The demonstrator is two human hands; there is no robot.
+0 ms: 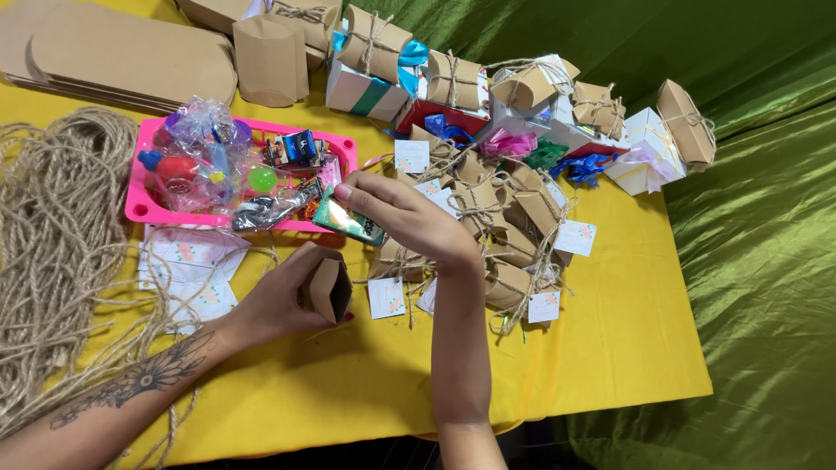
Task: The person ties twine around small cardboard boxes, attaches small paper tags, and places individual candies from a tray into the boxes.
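Note:
My left hand (283, 300) grips a small brown cardboard pillow box (329, 287), its open end turned toward the right. My right hand (402, 218) reaches in from the lower middle and pinches a small green wrapped packet (348, 222) just above the box and at the near edge of the pink tray (138, 204). The tray holds several small toys and wrapped sweets in clear plastic. A tattoo runs along my left forearm.
A heap of tied brown boxes with paper tags (501, 235) lies right of my hands. White and red gift boxes with ribbons (557, 113) stand at the back. Jute twine (52, 244) covers the left, flat cardboard blanks (122, 52) the far left. Yellow tablecloth (610, 348), green fabric beyond.

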